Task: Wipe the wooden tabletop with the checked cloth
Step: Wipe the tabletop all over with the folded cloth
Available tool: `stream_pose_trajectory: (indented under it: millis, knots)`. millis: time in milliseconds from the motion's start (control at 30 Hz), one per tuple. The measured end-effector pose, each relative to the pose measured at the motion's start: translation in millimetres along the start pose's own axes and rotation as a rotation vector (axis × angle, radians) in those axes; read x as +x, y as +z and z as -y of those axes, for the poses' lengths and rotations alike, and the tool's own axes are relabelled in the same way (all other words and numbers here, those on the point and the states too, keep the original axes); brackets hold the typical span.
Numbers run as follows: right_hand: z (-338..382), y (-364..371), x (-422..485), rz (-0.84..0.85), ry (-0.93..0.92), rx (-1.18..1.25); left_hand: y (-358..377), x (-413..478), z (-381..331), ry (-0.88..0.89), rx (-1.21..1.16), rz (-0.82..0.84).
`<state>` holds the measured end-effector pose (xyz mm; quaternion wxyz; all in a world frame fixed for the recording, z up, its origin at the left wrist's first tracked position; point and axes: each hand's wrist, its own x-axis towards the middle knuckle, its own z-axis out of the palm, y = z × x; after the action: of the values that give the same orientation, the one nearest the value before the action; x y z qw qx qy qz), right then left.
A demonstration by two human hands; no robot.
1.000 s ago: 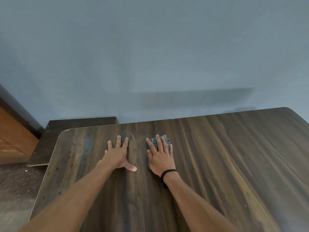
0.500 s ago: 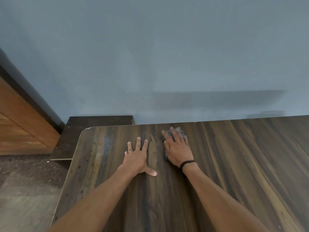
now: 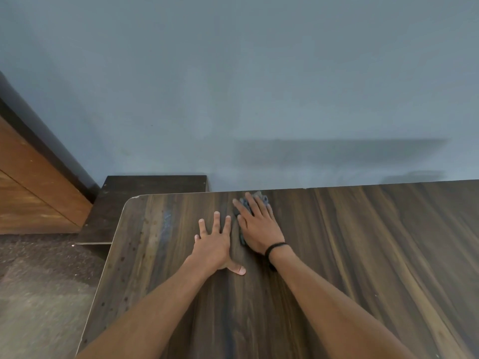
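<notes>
Two bare forearms are reaching forward over the wooden tabletop (image 3: 337, 255). Nearest, the left hand (image 3: 213, 244) is lying flat on the wood, fingers spread wide, holding nothing. Just beyond and beside it, the right hand (image 3: 258, 224), a black wristband (image 3: 275, 246) at its wrist, is pressing flat with fingers spread on the checked cloth (image 3: 259, 198), at the table's far edge against the blue wall (image 3: 233, 86).

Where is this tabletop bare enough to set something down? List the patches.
Bare: the wide stretch of the wooden tabletop right of the right hand, and the strip between the left hand and the left edge. Crowded: mid-table, both hands flat, the checked cloth under the right.
</notes>
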<state>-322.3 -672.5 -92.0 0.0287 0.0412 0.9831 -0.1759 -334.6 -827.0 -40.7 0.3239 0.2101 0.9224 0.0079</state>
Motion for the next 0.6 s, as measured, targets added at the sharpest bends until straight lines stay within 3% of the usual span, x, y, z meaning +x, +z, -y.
stream_pose_trajectory:
  millis: [200, 300, 367, 500, 600]
  knots:
    - [-0.9, -26.0, 37.3, -0.007, 0.165, 0.024, -11.8, 8.2, 21.2, 0.022, 0.063, 0.077]
    - [16.1, 1.9, 8.9, -0.01, -0.027, -0.012, -12.8, 10.2, 31.8, 0.023, 0.103, 0.142]
    - [-0.8, 3.1, -11.2, -0.004, -0.062, -0.018, -11.9, 9.6, 31.5, 0.058, 0.09, 0.133]
    - [-5.1, -19.5, 26.2, -0.017, 0.157, 0.008, -14.9, 4.9, 35.4, 0.067, 0.046, 0.079]
    - [4.6, 2.1, -6.3, -0.001, -0.039, -0.031, -10.1, 1.6, 38.1, 0.062, 0.047, 0.065]
